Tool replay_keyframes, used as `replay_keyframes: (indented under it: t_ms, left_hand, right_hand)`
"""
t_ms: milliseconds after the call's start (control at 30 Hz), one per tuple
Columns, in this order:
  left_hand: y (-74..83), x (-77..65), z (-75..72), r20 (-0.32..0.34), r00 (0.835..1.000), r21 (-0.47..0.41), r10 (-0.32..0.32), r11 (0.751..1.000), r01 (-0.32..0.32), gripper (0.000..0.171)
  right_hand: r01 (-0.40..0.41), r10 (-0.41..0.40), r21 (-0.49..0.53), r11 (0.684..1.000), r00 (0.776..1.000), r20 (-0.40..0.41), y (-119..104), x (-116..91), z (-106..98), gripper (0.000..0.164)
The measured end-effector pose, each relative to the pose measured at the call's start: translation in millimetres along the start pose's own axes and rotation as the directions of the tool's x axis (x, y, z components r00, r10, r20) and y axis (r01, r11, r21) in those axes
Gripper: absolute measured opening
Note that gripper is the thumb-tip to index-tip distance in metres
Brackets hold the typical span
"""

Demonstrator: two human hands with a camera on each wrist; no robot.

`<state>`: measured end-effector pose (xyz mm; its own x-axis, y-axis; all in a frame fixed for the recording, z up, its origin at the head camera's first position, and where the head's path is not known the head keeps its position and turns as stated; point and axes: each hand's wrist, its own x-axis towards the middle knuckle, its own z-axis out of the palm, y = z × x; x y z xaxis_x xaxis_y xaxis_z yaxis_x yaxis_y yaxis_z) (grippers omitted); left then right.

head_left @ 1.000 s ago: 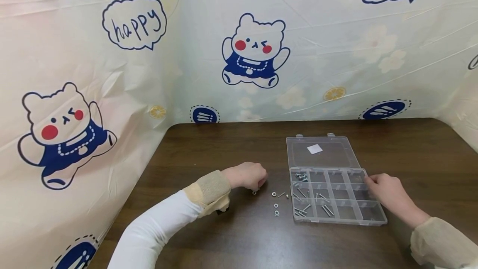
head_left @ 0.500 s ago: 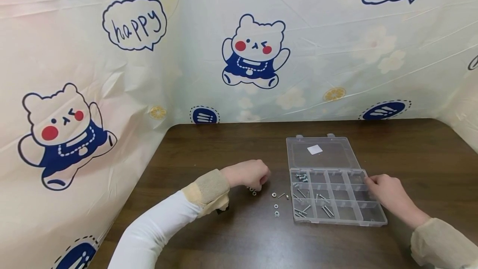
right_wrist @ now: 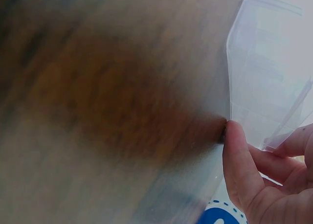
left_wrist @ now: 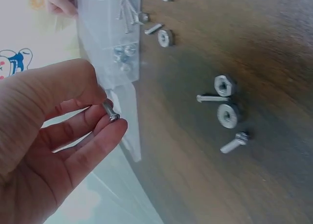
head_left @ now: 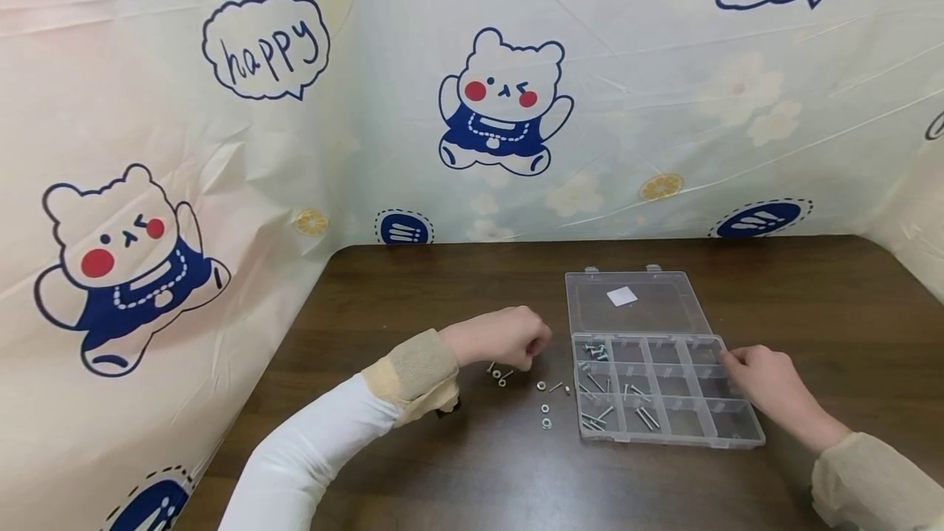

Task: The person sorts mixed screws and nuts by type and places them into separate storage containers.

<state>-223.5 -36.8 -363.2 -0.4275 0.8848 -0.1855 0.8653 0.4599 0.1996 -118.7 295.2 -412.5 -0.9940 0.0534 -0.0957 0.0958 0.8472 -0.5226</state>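
My left hand [head_left: 503, 337] is raised over the table, left of the clear compartment box [head_left: 667, 438]. Its thumb and fingertips pinch a small metal screw [left_wrist: 110, 109], head outward in the left wrist view. Below and beside that hand lie two nuts [left_wrist: 228, 116] with two short screws [left_wrist: 234, 142]. At the box's right side my right hand [head_left: 770, 388] grips the wall between thumb and fingers, as the right wrist view also shows. The box stands open, with screws [head_left: 647, 416] in several left-hand compartments.
Between left hand and box lie more nuts [head_left: 546, 423] and a small screw [head_left: 556, 387]. The box's lid [head_left: 656, 314] lies folded back behind it, a white paper square [head_left: 622, 295] on it. A printed curtain [head_left: 627, 88] surrounds the dark wooden table [head_left: 413, 293].
My left hand has lifted and shifted right, away from the little pile of nuts and screws, uncovering it; it now carries a screw. The right hand has stayed on the box.
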Motion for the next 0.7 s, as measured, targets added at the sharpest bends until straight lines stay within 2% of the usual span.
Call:
replay_keyframes:
  t_ms: [300, 700]
  left_hand:
    - [13.0, 9.7, -10.8, -0.065, 0.997, 0.045, 0.048, 0.998, -0.045, 0.017]
    - [30.3, 26.3, -19.8, -0.146, 0.979, 0.082, 0.143, 0.988, -0.132, 0.012]
  right_hand:
    - [0.013, -0.013, 0.007, 1.0, 1.0, -0.01, 0, -1, 1, 0.038]
    - [-0.002, 0.002, 0.003, 1.0, 1.0, 0.01, -1, -1, -1, 0.038]
